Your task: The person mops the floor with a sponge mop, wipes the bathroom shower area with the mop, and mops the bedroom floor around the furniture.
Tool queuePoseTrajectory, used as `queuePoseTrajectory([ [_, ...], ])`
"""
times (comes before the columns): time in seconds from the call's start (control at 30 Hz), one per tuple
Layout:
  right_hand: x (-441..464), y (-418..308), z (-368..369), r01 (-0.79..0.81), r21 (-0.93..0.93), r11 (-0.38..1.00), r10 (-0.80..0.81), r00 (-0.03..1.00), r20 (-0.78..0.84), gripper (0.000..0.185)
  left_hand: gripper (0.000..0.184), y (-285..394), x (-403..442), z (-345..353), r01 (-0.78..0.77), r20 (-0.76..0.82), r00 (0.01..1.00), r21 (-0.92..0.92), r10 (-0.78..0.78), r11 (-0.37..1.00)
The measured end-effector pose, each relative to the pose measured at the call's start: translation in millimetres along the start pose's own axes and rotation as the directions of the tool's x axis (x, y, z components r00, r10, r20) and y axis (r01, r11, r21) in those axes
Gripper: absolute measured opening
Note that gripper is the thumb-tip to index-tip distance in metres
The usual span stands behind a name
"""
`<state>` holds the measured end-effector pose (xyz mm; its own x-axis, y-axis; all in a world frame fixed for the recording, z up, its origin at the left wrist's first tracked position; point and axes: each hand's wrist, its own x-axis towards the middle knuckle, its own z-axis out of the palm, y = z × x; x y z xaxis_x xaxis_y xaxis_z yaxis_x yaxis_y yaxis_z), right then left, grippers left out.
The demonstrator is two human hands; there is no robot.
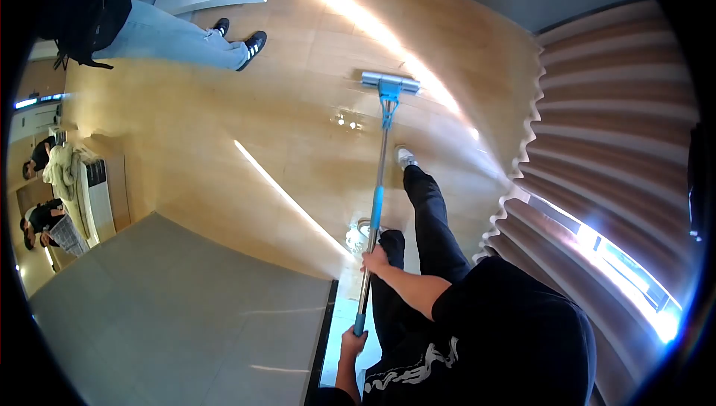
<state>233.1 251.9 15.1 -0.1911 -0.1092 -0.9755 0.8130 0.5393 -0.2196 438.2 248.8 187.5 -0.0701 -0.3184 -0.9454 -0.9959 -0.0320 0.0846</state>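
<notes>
Sponge mop (378, 198) left of pleated curtain (611, 100), mop head (390, 82) apparently on wood-look floor (194, 122). Right hand (375, 258), nearer curtain, wrapped round upper pole; left hand (353, 342), farther from curtain, clasping handle end (360, 324). Spaced grip presumably for leverage. Jeans-clad person (175, 39) well apart from curtain.

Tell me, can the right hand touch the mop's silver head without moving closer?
Probably not: the right hand grips the pole well back from the mop head, and a long stretch of pole lies between them.
</notes>
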Motion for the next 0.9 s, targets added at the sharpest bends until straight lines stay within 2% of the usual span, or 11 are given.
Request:
queuePoseTrajectory([
  [0.13, 97, -23, -41, 0.121, -0.209, 0.97, -0.158, 0.973, -0.17, 0.025, 0.035, 76, 46, 11, -0.186, -0.013, 0.982, -0.008, 0.186, 0.983],
  [0.27, 92, -174, -127, 0.2, -0.126, 0.972, -0.229, 0.929, -0.29, 0.019, 0.028, 213, 88, 20, -0.38, -0.01, 0.925, -0.065, 0.38, 0.923],
  [0.3, 164, -166, -160, 0.233, -0.387, 0.892, -0.34, 0.911, -0.235, 0.017, 0.026, 256, 95, 22, -0.419, 0.007, 0.906, -0.126, 0.423, 0.899],
  [0.33, 141, -220, -184, 0.184, -0.188, 0.965, -0.233, 0.931, -0.281, 0.018, 0.025, 295, 101, 30, -0.563, -0.069, 0.826, -0.049, 0.56, 0.825],
  [0.47, 217, -297, -319, 0.186, 0.306, 0.934, -0.229, 0.967, 0.112, 0.027, 0.023, 452, 93, 48, -0.286, 0.166, 0.931, -0.225, 0.326, 0.931],
  [0.57, 178, -371, -355, 0.446, 0.178, 0.877, -0.344, 0.843, -0.414, 0.025, 0.021, 526, 88, 66, -0.234, 0.373, 0.744, -0.632, 0.555, 0.738],
  [0.6, 166, -406, -373, 0.259, 0.364, 0.894, -0.192, 0.958, -0.211, 0.014, 0.02, 541, 93, 68, -0.062, 0.453, 0.655, -0.766, 0.606, 0.64],
  [0.63, 141, -419, -366, 0.383, 0.339, 0.859, -0.319, 0.92, -0.228, 0.014, 0.023, 553, 79, 55, 0.127, 0.498, 0.63, -0.823, 0.596, 0.554],
  [0.67, 175, -421, -392, 0.353, 0.298, 0.887, -0.381, 0.924, 0.041, 0.015, 0.025, 559, 65, 42, 0.233, 0.494, 0.583, -0.862, 0.645, 0.45],
  [0.77, 143, -430, -368, 0.372, 0.132, 0.919, -0.348, 0.921, -0.176, 0.025, 0.025, 548, 68, 47, 0.521, 0.555, 0.537, -0.81, 0.635, 0.268],
  [0.9, 112, -415, -317, 0.406, 0.177, 0.897, -0.363, 0.903, -0.23, 0.044, 0.018, 512, 73, 37, 0.558, 0.5, 0.476, -0.808, 0.724, 0.191],
])
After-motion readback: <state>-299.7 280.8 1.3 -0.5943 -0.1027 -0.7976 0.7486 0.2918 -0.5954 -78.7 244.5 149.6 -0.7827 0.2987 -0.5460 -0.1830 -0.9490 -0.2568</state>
